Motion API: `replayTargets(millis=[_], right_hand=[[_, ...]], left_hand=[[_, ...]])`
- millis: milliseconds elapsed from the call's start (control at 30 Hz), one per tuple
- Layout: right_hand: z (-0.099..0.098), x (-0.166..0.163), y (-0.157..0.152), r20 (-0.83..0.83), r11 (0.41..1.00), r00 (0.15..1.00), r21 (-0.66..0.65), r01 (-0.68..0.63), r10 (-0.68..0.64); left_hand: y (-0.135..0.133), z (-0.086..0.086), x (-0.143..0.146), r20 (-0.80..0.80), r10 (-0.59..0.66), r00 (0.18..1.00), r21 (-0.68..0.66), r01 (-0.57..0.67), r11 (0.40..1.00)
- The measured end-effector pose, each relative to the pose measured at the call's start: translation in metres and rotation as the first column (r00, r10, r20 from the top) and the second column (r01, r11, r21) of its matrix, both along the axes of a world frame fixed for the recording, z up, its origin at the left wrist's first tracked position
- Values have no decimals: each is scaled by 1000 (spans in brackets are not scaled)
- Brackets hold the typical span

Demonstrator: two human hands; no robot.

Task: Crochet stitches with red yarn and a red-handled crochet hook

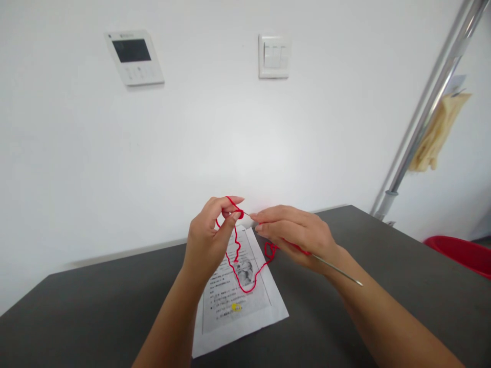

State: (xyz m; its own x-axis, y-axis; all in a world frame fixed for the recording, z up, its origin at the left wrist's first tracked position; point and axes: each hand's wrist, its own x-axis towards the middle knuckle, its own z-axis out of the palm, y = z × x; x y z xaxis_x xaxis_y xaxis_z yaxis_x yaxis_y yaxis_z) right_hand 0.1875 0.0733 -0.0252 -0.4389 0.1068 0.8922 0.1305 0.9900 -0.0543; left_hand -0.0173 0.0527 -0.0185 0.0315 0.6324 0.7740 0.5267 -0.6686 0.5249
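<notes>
Red yarn [241, 214] is pinched in a small loop between the thumb and fingers of my left hand [209, 230], and a strand runs over its raised index finger. My right hand [301, 232] grips a thin metal crochet hook [339, 271], whose tip meets the red loop. The hook's other end sticks out past my right wrist. Below my hands the yarn hangs in a slack curve, and a short tail dangles from the loop. Behind the strands lies a printed sheet of paper [253, 319], with a small yellow ring-like piece [236, 307] on it.
The dark grey table [126, 306] stands against a white wall. A panel with a screen [134, 59] and a light switch [273, 56] are on the wall. At the right are a slanting metal pole [429, 107], hanging yellowish gloves [439, 133] and a red rounded object [458, 253].
</notes>
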Motion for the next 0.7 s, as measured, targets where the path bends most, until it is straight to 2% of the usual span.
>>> replayTargets(millis=[67, 100, 167, 233, 267, 300, 333, 400, 433, 467, 533, 567, 633, 700], right_hand=[[1, -5, -4, -120, 974, 992, -218, -57, 31], [1, -8, -6, -214, 926, 976, -362, -106, 28], [2, -14, -9, -393, 753, 920, -606, -257, -2], [2, -17, -11, -499, 574, 867, -716, -398, -21], [2, -18, -12, -521, 529, 853, -730, -433, -20], [2, -18, -12, -522, 536, 853, -726, -430, -23], [1, -18, -12, -493, 598, 870, -704, -383, -23], [-2, -17, -10, -345, 812, 938, -552, -190, -16], [-4, -16, -8, -252, 911, 967, -404, -87, -20], [-7, -16, -6, -163, 973, 986, -230, -7, -31], [-13, -17, -1, -98, 997, 993, 45, 67, -62], [-17, -18, 1, -119, 989, 990, 116, 89, -75], [-23, -22, 2, -186, 985, 981, 146, 90, -63], [-28, -27, 0, -261, 996, 965, 73, 51, -30]], left_hand=[[1, 0, -1, 36, -25, 999, -25, 26, 999], [1, 0, -1, 45, -32, 998, -28, 33, 999], [1, 0, 0, 45, -39, 998, -29, 40, 999], [0, 0, 0, 35, -40, 999, -35, 41, 999], [0, 0, -1, 34, -39, 999, -42, 41, 998], [0, 1, -1, 41, -41, 998, -49, 43, 998], [1, 1, -1, 60, -43, 997, -60, 46, 997], [2, 2, -2, 131, -54, 990, -103, 68, 992], [2, 2, -2, 183, -63, 981, -129, 87, 988], [2, 3, -1, 238, -72, 969, -155, 111, 982], [2, 4, 3, 333, -83, 939, -188, 152, 970], [1, 4, 5, 367, -83, 927, -185, 160, 970], [-3, 4, 12, 407, -74, 910, -158, 150, 976], [-7, 4, 18, 424, -71, 903, -133, 140, 981]])
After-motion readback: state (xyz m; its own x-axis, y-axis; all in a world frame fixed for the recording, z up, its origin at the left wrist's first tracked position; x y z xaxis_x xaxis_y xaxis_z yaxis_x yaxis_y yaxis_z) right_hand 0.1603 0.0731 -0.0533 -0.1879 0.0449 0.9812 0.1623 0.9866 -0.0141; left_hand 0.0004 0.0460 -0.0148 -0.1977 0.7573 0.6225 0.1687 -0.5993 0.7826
